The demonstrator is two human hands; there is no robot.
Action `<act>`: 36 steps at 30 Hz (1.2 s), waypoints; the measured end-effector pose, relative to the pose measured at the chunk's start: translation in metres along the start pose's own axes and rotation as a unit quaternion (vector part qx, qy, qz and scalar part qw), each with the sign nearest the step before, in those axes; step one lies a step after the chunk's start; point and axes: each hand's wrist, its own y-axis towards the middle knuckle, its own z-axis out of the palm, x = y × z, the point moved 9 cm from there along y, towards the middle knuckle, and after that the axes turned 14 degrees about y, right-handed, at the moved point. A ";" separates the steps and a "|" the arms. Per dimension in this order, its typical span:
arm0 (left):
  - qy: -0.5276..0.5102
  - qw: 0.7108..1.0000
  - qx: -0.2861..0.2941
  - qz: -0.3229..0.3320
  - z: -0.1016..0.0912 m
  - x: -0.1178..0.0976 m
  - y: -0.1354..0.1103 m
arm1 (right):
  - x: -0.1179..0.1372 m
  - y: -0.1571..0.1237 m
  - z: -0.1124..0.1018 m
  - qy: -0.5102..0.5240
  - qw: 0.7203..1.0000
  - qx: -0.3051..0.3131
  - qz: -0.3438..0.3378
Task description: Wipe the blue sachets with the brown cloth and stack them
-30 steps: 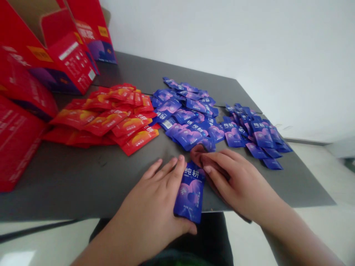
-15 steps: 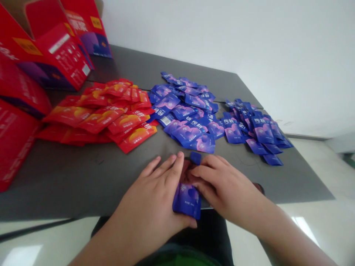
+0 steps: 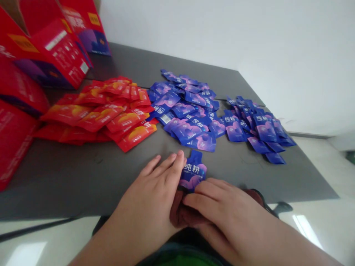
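A blue spouted pouch (image 3: 194, 170) with pink shapes and white lettering lies on the table's near side. My left hand (image 3: 155, 195) holds it down along its left edge, fingers stretched forward; the thumb is hidden. A brown cloth (image 3: 184, 216) is bunched in my right hand (image 3: 222, 210), its fingers closed on it. The cloth covers the pouch's lower end. Beyond my hands lie a middle heap of similar blue pouches (image 3: 188, 127) and a smaller heap of blue pouches (image 3: 262, 127) to the right.
A heap of red pouches (image 3: 111, 114) spreads over the left of the grey table (image 3: 91, 177). Red cartons (image 3: 55, 51), one with its flaps up, stand at the far left. A white wall (image 3: 222, 33) rises behind the table.
My right hand has drawn the brown cloth down the pouch toward me, uncovering its lettered upper part and covering its lower end. My left hand has stayed in place.
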 end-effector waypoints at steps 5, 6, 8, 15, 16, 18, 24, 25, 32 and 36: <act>0.010 1.000 -0.008 -0.003 0.000 -0.001 0.000 | -0.011 0.007 0.007 -0.014 1.000 -0.010 0.026; 0.008 1.000 -0.006 -0.004 0.000 -0.001 0.000 | -0.013 0.008 0.006 -0.013 0.999 -0.018 0.026; 0.003 1.000 -0.002 -0.009 0.002 0.001 0.000 | -0.018 0.009 -0.001 -0.007 0.999 -0.036 0.025; 0.040 0.999 -0.024 -0.015 -0.001 -0.013 0.001 | -0.060 0.008 -0.052 -0.074 0.968 -0.223 0.089; 0.047 0.998 -0.036 -0.004 -0.003 -0.023 0.001 | -0.065 0.005 -0.058 -0.076 0.958 -0.259 0.097; 0.054 0.997 -0.041 0.032 -0.004 -0.044 0.002 | -0.069 -0.002 -0.066 -0.066 0.942 -0.314 0.095; 0.088 0.990 -0.103 0.026 -0.023 -0.057 0.003 | -0.069 -0.032 -0.079 -0.060 0.893 -0.441 0.073; 0.078 0.988 -0.133 -0.008 -0.030 -0.048 0.003 | -0.069 -0.038 -0.081 -0.064 0.881 -0.463 0.072; 0.034 0.986 -0.062 -0.149 -0.022 -0.002 -0.004 | -0.064 -0.045 -0.080 -0.064 0.874 -0.480 0.043; 0.042 0.993 -0.061 -0.090 -0.020 -0.006 -0.007 | -0.051 -0.036 -0.074 -0.019 0.910 -0.415 0.020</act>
